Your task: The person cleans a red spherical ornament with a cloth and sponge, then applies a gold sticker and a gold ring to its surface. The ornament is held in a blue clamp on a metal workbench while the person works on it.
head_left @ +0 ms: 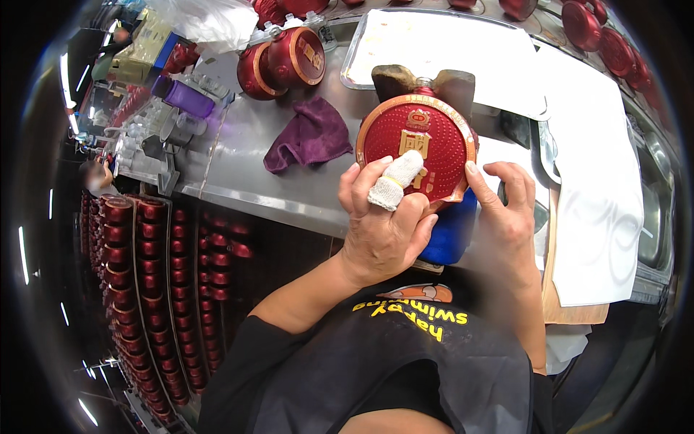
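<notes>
A round, flat-faced red bottle (385,137) with gold raised characters and a gold rim lies face up, its neck pointing away from me. Beyond it, a dark two-lobed rest (457,88) shows around the neck, and a blue block (450,235) shows below its near edge. My left hand (387,230) is over the lower left of the face, fingers apart. One finger wears a white knitted finger cover (400,182), its tip on the gold characters. My right hand (512,213) is at the right rim, thumb touching it, fingers spread and bent.
A crumpled purple cloth (309,135) lies on the metal table (249,155) to the left. Two more red bottles (297,58) stand behind it. White sheets (589,173) cover trays and a board at right. Racks of red bottles (150,289) fill the lower left.
</notes>
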Action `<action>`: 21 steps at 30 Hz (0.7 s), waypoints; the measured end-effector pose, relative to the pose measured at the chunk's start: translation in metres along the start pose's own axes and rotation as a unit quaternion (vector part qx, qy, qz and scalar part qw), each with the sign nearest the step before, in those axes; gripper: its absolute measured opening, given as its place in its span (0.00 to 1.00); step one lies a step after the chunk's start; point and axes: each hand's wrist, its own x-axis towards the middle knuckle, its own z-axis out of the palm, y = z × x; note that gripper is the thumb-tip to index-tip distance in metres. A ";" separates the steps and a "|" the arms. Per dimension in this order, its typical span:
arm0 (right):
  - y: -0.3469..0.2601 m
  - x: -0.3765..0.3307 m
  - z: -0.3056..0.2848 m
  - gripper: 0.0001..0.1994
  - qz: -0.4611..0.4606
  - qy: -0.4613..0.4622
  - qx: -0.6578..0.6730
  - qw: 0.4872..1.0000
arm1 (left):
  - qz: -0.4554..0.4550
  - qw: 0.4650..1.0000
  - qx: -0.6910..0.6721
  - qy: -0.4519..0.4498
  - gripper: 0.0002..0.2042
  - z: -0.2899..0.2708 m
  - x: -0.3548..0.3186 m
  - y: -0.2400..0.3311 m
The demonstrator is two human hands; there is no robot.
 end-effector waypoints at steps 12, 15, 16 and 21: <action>-0.006 -0.013 -0.001 0.33 -0.002 -0.004 0.010 1.000 | 0.026 1.000 -0.017 0.004 0.17 -0.003 -0.004 0.004; -0.006 -0.015 -0.001 0.33 -0.004 -0.003 0.000 1.000 | 0.042 0.998 0.038 0.017 0.22 0.004 -0.010 0.003; -0.005 -0.015 -0.001 0.34 -0.001 -0.006 0.003 1.000 | 0.050 0.997 0.048 0.024 0.22 0.006 -0.012 0.003; -0.005 -0.016 -0.001 0.34 0.008 -0.014 0.009 1.000 | 0.054 0.996 0.068 0.013 0.23 0.009 -0.022 -0.001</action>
